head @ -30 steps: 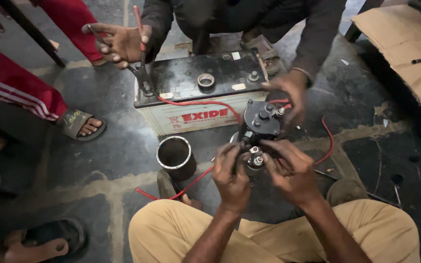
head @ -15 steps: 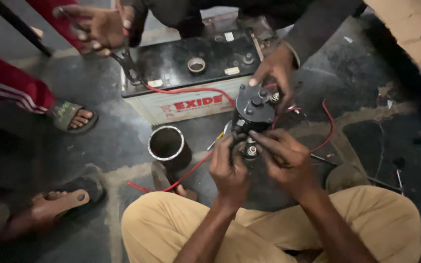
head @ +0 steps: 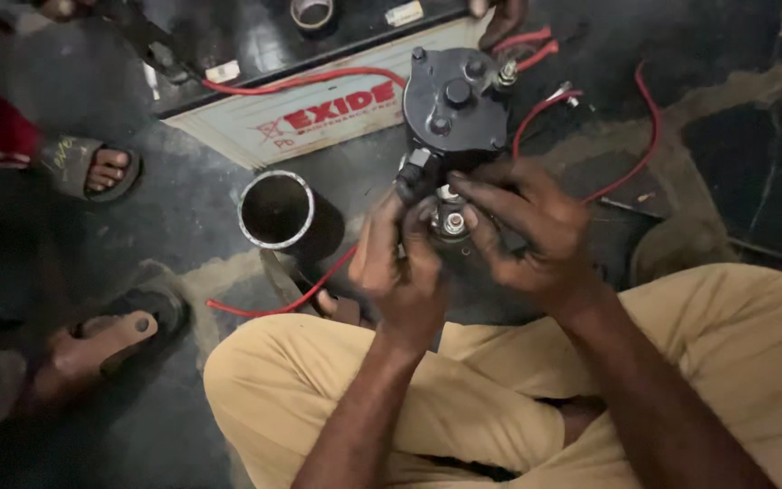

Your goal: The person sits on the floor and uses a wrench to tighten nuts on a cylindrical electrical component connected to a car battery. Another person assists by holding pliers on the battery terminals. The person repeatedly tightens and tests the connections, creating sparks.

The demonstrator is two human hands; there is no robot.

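Note:
A black starter motor point(head: 452, 104) with bolts on its round end stands on the dark floor in front of me. My left hand point(head: 400, 263) grips its lower left side near a small black terminal. My right hand point(head: 527, 231) holds its lower right side, fingers curled toward a metal nut point(head: 452, 222). Red wires point(head: 581, 109) run from the motor's top. Another person's hand point(head: 500, 16) touches a red wire at the motor's far side.
A large white and black battery point(head: 309, 113) lies behind the motor, a red cable point(head: 300, 80) along its top edge. An open metal cylinder point(head: 275, 210) stands to the left. Sandalled feet point(head: 101, 172) of bystanders are at left. My tan-trousered knees point(head: 319, 380) fill the foreground.
The view has closed in on the motor and tilted down. Both my hands stay on the motor's lower part. The other person's hands have slid to the top edge of the view.

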